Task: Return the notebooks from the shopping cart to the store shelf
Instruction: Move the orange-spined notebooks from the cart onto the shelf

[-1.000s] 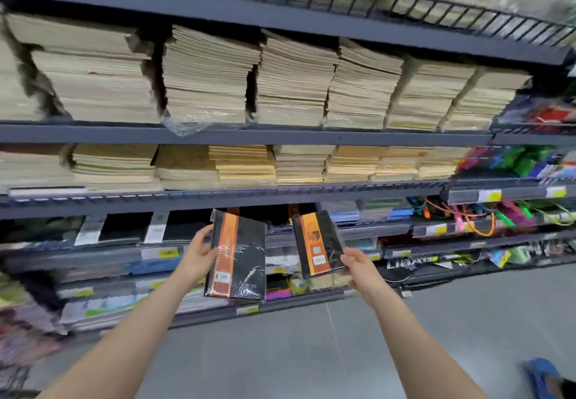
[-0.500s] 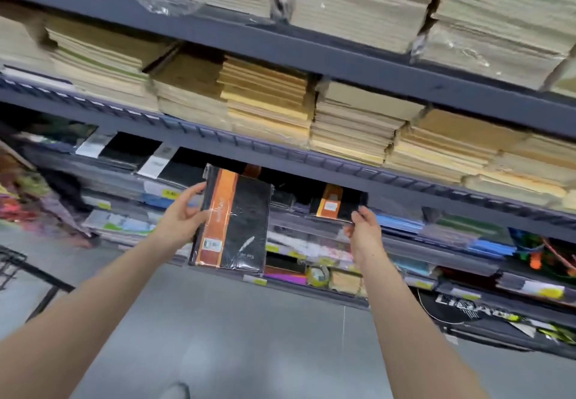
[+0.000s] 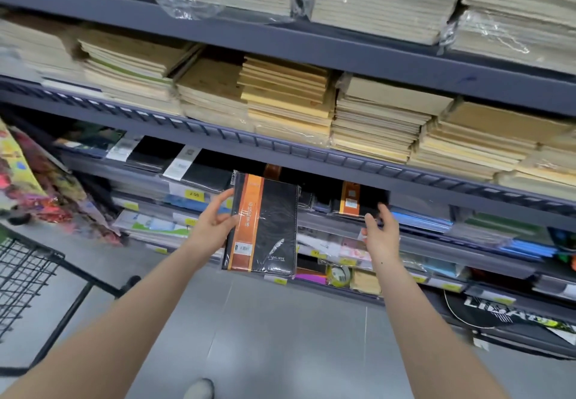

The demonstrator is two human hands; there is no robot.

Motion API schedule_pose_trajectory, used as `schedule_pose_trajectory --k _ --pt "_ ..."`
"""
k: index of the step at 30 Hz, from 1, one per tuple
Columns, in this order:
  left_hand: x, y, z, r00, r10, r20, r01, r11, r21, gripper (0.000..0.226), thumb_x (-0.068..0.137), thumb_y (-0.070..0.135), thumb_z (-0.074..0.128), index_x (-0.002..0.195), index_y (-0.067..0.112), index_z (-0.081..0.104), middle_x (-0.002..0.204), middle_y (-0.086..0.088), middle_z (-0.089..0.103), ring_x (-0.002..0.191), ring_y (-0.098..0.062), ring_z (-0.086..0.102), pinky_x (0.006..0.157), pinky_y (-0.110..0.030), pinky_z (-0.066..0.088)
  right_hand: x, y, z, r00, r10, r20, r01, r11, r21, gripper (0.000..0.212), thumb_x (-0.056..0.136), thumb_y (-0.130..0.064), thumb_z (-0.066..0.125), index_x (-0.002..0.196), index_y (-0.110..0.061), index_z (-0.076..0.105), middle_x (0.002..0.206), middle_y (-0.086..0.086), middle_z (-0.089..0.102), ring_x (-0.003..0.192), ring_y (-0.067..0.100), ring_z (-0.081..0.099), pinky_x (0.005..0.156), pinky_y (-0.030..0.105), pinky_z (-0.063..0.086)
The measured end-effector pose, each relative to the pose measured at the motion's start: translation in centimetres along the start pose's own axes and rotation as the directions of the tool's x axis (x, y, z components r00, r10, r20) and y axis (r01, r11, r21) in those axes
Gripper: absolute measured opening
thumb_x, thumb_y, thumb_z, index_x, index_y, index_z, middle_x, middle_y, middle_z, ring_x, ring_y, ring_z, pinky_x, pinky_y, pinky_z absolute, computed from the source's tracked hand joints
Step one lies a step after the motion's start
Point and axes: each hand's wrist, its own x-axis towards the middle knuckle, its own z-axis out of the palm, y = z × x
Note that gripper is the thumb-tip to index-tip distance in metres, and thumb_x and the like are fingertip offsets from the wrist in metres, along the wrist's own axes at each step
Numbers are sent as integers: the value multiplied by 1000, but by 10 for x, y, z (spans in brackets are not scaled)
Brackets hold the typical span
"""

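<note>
My left hand [image 3: 213,227] grips a black notebook with an orange band [image 3: 265,227], wrapped in clear film, upright in front of the shelf. A second, smaller black-and-orange notebook [image 3: 358,201] lies flat on the dark shelf [image 3: 327,155] under the rail. My right hand [image 3: 381,233] hovers just in front of it, fingers spread, holding nothing. The black wire shopping cart [image 3: 28,271] shows at the lower left.
Stacks of tan exercise books [image 3: 286,99] fill the shelves above. Black notebooks [image 3: 199,174] lie left of the slot. Lower shelves hold coloured stationery and yellow price tags [image 3: 194,194]. Grey floor tiles [image 3: 274,336] lie below, and a shoe tip [image 3: 199,389].
My right hand pushed the smaller notebook onto the shelf and let go, fingers now apart. My left hand kept its notebook and moved slightly right. The view came closer to the shelf.
</note>
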Motion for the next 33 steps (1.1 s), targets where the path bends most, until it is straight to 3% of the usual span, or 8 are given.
schedule_pose_trajectory --k 3,7,9,13,20,23,27,33 --pt "-7 8 6 1000 3 29 -3 1000 -11 50 94 5 48 136 30 37 76 -3 69 62 -4 67 63 -25 54 -29 2 -3 998 -55 25 56 998 -40 45 93 -23 51 137 -25 41 144 -4 33 123 17 45 104 33 37" --pt "-9 17 17 999 -5 49 4 1000 23 51 95 10 50 137 36 36 83 -4 64 69 -7 60 96 -48 44 -69 -1 5 983 -38 182 41 999 -16 42 92 -24 53 133 -23 45 123 -6 47 96 9 49 83 21 41" --pt "-7 19 21 996 -10 85 11 1000 0 51 95 12 50 136 39 36 90 -4 65 76 -10 61 87 -41 52 -84 -1 13 943 71 325 -72 997 -9 33 92 -31 52 125 -27 51 100 -4 60 72 11 54 62 19 43" --pt "-4 20 24 994 4 113 -2 1000 -25 50 96 11 49 139 32 35 82 4 65 71 -1 62 55 -11 46 -95 6 25 887 163 431 -177 984 -8 31 90 -21 54 121 -22 58 61 0 56 53 16 46 55 26 36" --pt "2 17 11 982 100 159 -120 985 126 50 97 18 46 144 20 30 86 5 65 70 8 61 61 -3 44 -108 2 31 887 139 440 -243 951 190 43 91 -10 55 132 -23 48 116 5 59 55 9 49 54 21 42" --pt "24 8 -10 913 393 105 -386 755 531 50 95 24 49 142 12 35 134 -6 52 122 -12 46 102 -22 35 -94 -13 41 915 97 392 -222 931 288 45 93 -5 49 136 -19 42 110 2 60 55 11 45 56 19 45" --pt "63 -16 -41 834 518 188 -399 331 855 56 89 20 58 139 4 39 147 -17 35 137 -35 30 113 -50 22 -60 -29 68 946 52 321 -142 953 267 48 95 -9 47 141 -17 34 90 1 55 56 11 46 79 24 46" --pt "78 -38 -52 870 444 217 -348 239 907 64 93 23 47 148 10 16 156 -7 16 144 -25 13 118 -40 9 -21 -29 113 985 -9 170 -24 982 187 52 95 -8 47 144 -8 28 118 -1 45 50 9 46 51 13 47"
